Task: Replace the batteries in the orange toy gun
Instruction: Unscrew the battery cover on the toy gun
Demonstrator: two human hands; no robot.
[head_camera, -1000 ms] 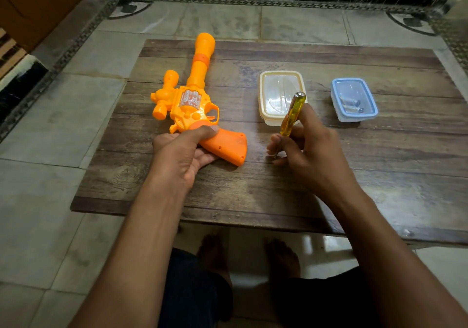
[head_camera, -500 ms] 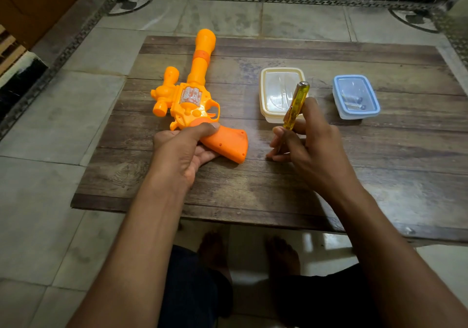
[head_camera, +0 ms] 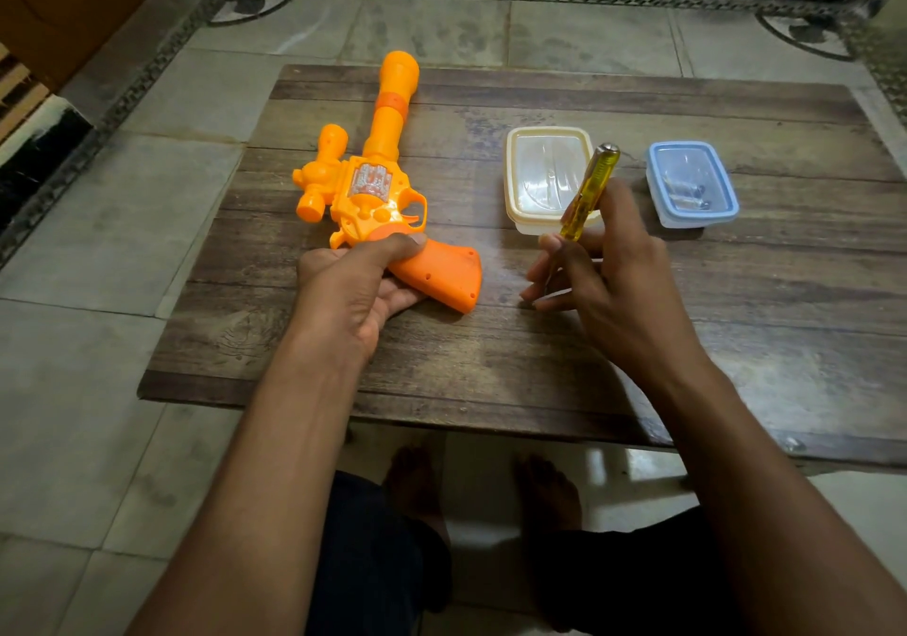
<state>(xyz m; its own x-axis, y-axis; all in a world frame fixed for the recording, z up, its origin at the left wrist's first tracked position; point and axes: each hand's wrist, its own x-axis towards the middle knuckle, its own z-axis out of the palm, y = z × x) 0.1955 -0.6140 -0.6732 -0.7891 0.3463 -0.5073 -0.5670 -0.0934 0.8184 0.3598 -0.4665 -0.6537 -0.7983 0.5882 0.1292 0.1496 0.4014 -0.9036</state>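
The orange toy gun (head_camera: 378, 183) lies flat on the wooden table (head_camera: 736, 331), barrel pointing away from me. My left hand (head_camera: 353, 287) grips it where the body meets the darker orange handle, thumb on top. My right hand (head_camera: 603, 267) holds a screwdriver with a clear yellow handle (head_camera: 586, 193) upright, just right of the gun's handle. Its tip is hidden behind my fingers. A blue-rimmed clear box (head_camera: 692, 183) at the right holds a few small batteries.
A cream-rimmed clear box (head_camera: 549, 179) with its lid on stands between the gun and the blue box. The low table sits on a tiled floor. My feet (head_camera: 417, 483) show under its near edge.
Almost nothing has moved. Both hands keep their holds on the gun and the screwdriver; the view has shifted slightly.
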